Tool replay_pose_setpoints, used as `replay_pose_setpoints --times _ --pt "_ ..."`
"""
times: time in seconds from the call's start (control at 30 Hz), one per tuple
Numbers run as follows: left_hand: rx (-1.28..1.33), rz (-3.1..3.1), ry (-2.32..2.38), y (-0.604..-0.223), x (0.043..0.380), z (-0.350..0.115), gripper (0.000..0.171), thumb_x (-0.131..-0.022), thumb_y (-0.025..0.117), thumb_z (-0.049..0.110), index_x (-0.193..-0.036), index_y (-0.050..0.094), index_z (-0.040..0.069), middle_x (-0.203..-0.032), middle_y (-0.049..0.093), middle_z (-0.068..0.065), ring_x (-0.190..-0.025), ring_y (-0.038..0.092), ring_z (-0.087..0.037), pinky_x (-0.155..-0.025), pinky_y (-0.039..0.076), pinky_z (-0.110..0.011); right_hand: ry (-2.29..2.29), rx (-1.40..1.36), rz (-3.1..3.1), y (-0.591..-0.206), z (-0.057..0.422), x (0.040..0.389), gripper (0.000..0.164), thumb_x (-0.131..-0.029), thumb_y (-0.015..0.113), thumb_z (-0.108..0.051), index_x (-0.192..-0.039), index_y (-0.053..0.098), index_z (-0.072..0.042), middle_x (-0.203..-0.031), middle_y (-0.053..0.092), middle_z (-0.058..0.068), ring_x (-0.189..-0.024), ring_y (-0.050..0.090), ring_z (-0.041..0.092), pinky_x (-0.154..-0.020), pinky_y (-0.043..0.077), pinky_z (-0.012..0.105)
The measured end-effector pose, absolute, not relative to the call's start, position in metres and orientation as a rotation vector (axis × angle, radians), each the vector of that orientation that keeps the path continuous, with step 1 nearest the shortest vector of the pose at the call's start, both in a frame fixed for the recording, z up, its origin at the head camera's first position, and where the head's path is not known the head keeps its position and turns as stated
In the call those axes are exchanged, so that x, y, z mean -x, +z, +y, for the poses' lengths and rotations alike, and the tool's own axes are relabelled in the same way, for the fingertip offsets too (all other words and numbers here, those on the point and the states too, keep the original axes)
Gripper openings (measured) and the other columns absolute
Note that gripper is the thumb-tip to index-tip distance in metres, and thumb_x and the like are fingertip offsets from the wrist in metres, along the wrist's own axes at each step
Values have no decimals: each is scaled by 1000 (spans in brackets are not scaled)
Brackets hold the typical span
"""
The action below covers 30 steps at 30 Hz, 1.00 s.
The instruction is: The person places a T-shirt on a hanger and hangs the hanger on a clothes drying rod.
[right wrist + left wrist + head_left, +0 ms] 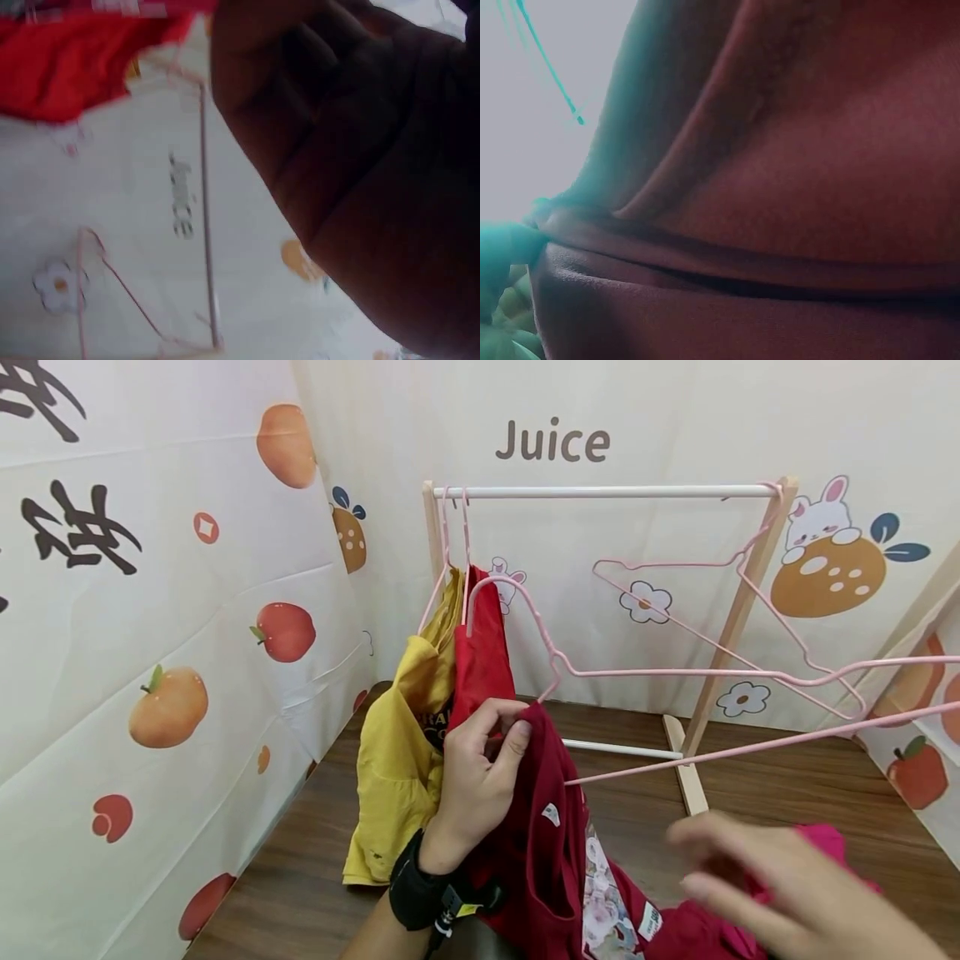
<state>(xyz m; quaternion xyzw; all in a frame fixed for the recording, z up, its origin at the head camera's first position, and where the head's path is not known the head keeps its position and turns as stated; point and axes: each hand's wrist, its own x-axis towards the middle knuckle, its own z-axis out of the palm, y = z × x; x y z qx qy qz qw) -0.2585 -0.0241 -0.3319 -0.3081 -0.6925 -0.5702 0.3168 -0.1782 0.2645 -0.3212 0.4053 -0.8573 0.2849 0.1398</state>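
In the head view my left hand (483, 772) pinches the upper edge of a dark red garment (551, 827) between thumb and fingers. One end of a pink wire hanger (675, 672) goes into the garment beside those fingertips; its other end runs out of frame to the right. Reddish cloth (817, 210) fills most of the left wrist view, and the left fingers are hard to make out there. My right hand (787, 885), blurred, is over the lower right of the table with fingers loosely bent, holding nothing visible. Its shadowed palm (367, 165) shows in the right wrist view.
A yellow garment (397, 760) and a bright red garment (483, 652) hang on pink hangers at the left of the rack's white rail (600, 492). A bare pink hanger (667, 564) hangs at its right end. Bright pink cloth (825, 839) lies on the wooden table (300, 860).
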Motion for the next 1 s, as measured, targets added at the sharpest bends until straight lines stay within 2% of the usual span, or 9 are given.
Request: replay_pose_setpoints --times 0.13,0.23,0.3,0.43,0.53,0.6,0.8,0.87,1.0 --pt "803 -1816 -1503 -332 257 -22 13 -95 58 8 -107 64 6 -76 59 -6 -66 56 -11 -56 53 -23 864 -1559 -2654 -333 232 184 45 -94 61 -18 -136 47 -25 -86 53 -24 -70 49 -12 -61 39 7" --pt "801 -1809 -1491 -333 257 -21 13 -95 58 7 -107 64 7 -75 57 -6 -64 54 -11 -55 51 -22 880 -1693 -2739 -341 213 188 41 -99 54 -28 -138 45 -28 -76 47 -23 -64 44 -13 -57 38 8" --pt "802 -1805 -1487 -333 257 -21 13 -95 58 7 -107 64 7 -74 57 -5 -63 53 -10 -54 50 -21 835 -1726 -2784 -345 205 189 33 -100 51 -33 -132 50 -30 -75 46 -23 -64 43 -12 -57 37 9" --pt "802 -1804 -1484 -333 258 -21 13 -95 58 9 -106 65 7 -73 56 -4 -61 51 -9 -52 47 -20 652 -1680 -2750 -353 202 192 7 -98 53 -38 -101 57 -34 -70 41 -26 -61 39 -11 -56 33 9" --pt "801 -1809 -1473 -331 259 -23 12 -95 58 9 -105 65 8 -72 56 -3 -60 49 -9 -51 45 -20 654 -1581 -2740 -352 211 193 12 -97 56 -38 -85 52 -36 -69 38 -27 -61 39 -11 -57 33 10" --pt "803 -1810 -1468 -331 260 -25 12 -95 59 9 -105 65 8 -73 57 -3 -60 49 -9 -52 44 -21 712 -1519 -2747 -349 221 193 14 -96 57 -36 -84 50 -37 -70 38 -26 -61 40 -11 -56 34 10" --pt "800 -1826 -1457 -328 262 -33 11 -94 59 8 -103 65 8 -76 59 -3 -64 51 -10 -56 43 -22 628 -1300 -2623 -337 260 190 29 -88 70 -26 -80 45 -39 -74 34 -27 -64 37 -12 -57 28 5" --pt "805 -1833 -1460 -326 263 -36 10 -94 59 7 -102 65 8 -77 59 -3 -66 52 -10 -57 43 -22 576 -1182 -2580 -333 276 189 31 -81 77 -24 -84 51 -40 -78 41 -31 -67 43 -14 -61 31 3" --pt "828 -1867 -1479 -326 263 -44 9 -94 59 8 -100 65 10 -78 60 -2 -69 53 -11 -60 44 -23 662 -1085 -2414 -322 303 187 40 -66 86 -11 -88 60 -32 -80 51 -25 -71 47 -13 -62 34 4"
